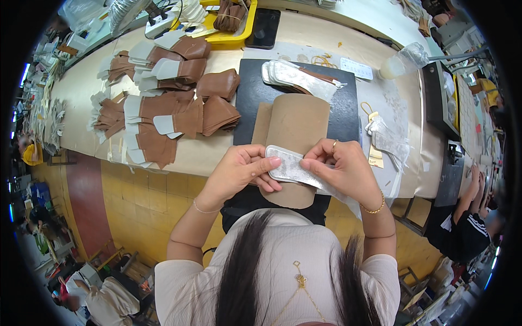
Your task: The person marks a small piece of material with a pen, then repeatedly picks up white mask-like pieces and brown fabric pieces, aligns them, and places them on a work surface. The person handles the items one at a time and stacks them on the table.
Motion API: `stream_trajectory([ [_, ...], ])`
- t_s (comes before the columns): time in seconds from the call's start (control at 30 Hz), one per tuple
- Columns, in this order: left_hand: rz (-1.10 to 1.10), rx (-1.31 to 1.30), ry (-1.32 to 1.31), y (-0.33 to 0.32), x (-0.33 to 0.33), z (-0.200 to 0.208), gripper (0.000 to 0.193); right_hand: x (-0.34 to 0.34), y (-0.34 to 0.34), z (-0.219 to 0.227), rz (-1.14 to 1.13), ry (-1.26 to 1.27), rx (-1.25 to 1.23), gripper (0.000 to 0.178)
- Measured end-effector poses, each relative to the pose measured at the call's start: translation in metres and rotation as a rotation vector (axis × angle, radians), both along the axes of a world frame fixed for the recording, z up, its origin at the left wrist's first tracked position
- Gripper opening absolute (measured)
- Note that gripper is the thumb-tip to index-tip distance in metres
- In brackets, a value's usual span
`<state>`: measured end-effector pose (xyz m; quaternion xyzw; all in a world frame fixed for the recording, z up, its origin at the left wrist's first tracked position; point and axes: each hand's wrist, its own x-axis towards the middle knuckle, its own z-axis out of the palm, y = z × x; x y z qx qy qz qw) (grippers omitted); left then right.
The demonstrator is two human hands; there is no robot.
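A whitish-grey flat leather piece (pixel 291 169) with a rounded, pale-edged end is pinched between my hands. My left hand (pixel 247 167) grips its rounded end, thumb on top. With thumb and fingers together, my right hand (pixel 338 167) holds it at the middle, and the piece runs on beneath that hand. Under it lies a curved brown form (pixel 298 125) like bent cardboard, its near end hanging over the table edge. The form rests on a black board (pixel 247 89). Several similar whitish pieces with brown parts (pixel 299 79) lie stacked at the board's far side.
Bundles of brown and pale leather pieces (pixel 179 117) cover the left of the table. Beyond are a yellow tray (pixel 251 22) and a black phone (pixel 263 28). At right are loose whitish pieces (pixel 389 136), a clear plastic bottle (pixel 403 61) and a dark box (pixel 439 100).
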<state>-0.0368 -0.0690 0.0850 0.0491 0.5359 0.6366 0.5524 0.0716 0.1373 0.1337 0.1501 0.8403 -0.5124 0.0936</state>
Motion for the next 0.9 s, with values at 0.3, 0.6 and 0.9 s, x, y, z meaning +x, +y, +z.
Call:
stream_trajectory([
  [0.3, 0.059, 0.015, 0.020, -0.018, -0.008, -0.015, 0.020, 0.020, 0.024, -0.007, -0.024, 0.030, -0.147, 0.034],
  [0.6, 0.047, 0.075, -0.066, -0.025, -0.012, -0.053, 0.018, 0.042, 0.038, -0.051, -0.190, 0.006, -0.388, 0.050],
  [0.9, 0.108, 0.106, -0.073, -0.026, -0.006, -0.052, 0.020, 0.038, 0.014, -0.043, -0.260, 0.434, 0.319, 0.063],
])
